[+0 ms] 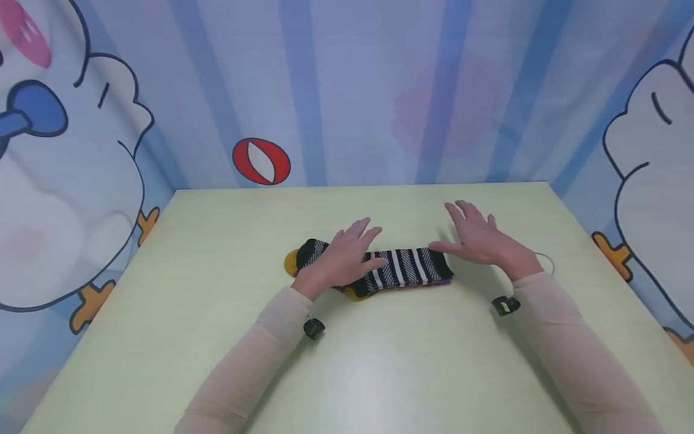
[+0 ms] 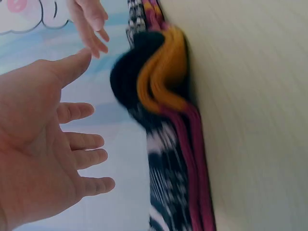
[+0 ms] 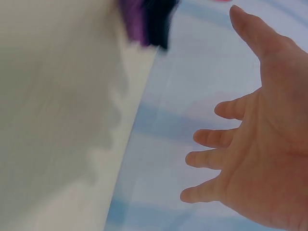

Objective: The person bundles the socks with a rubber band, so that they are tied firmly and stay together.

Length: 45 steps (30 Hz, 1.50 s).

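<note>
I have the striped socks (image 1: 403, 268) lying flat across the middle of the tabletop (image 1: 347, 374), stacked in layers, with the mustard toe (image 1: 291, 263) toward my left and the cuff (image 1: 443, 265) toward my right. Their upper face is black with white bars and a fine woven pattern; through the left wrist camera I see maroon edges running in two layers and a folded mustard heel (image 2: 168, 72). The left hand (image 1: 347, 256) hovers over the foot part of the socks, its fingers straight and apart, holding nothing; on its own wrist view I see a gap between the fingertips and the fabric. The right hand (image 1: 479, 238) is in the air near the cuff, its fingers also spread and holding nothing, the thumb pointing toward that end; its wrist view shows me the cuff as a blurred dark and purple corner, apart from the hand. Both forearms come in wearing pale sleeves (image 1: 585, 367), with a small black camera (image 1: 314, 329) at the left wrist and another at the right. Behind the tabletop I see a blue striped backdrop (image 1: 368, 90) with a red and white ball (image 1: 261, 161) printed on it.
</note>
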Each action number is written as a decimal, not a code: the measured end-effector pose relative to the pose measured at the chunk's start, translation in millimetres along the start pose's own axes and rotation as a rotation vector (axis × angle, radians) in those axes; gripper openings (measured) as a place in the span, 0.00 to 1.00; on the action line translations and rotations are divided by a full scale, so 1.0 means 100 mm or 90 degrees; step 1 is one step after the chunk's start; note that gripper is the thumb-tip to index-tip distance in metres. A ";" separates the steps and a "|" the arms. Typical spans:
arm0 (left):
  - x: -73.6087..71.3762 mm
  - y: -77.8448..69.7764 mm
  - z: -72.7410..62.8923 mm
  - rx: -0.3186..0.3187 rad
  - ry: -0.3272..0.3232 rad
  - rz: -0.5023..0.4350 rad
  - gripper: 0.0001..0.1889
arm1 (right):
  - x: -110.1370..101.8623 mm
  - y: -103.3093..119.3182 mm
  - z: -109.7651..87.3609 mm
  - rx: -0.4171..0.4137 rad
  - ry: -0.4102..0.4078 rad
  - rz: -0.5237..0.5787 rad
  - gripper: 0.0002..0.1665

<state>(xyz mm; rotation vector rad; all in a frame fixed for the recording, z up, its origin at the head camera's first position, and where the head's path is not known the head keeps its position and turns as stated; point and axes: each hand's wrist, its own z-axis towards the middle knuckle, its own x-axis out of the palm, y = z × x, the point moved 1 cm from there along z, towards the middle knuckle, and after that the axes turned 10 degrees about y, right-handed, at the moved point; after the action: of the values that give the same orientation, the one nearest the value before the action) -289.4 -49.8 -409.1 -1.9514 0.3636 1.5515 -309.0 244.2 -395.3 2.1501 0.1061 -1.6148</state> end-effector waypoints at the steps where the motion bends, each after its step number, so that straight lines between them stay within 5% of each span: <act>1: 0.00 -0.04 0.02 0.007 0.005 0.003 0.39 | 0.00 -0.08 -0.04 0.013 0.001 0.003 0.64; 14: 0.12 -0.50 0.39 0.059 0.051 0.051 0.35 | -0.16 -0.83 -0.42 0.130 0.039 0.047 0.63; 20: 0.24 -0.56 0.43 0.046 0.069 0.028 0.34 | -0.17 -1.02 -0.47 0.159 0.077 0.051 0.60; 26: 0.28 -0.60 0.44 0.031 0.069 0.020 0.34 | -0.17 -1.23 -0.56 0.156 0.096 0.044 0.45; 35: 0.27 -0.66 0.43 0.046 0.033 0.055 0.18 | -0.17 -1.28 -0.59 0.126 0.133 0.017 0.23; 45: 0.30 -0.70 0.46 0.093 0.061 0.085 0.10 | -0.16 -1.27 -0.55 0.121 0.164 0.023 0.17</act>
<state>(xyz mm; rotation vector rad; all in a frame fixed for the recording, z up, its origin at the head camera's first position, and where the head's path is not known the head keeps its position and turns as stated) -277.7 37.5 -422.6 -1.9245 0.6414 1.4723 -305.5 382.7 -406.7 2.4829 -0.0079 -1.3686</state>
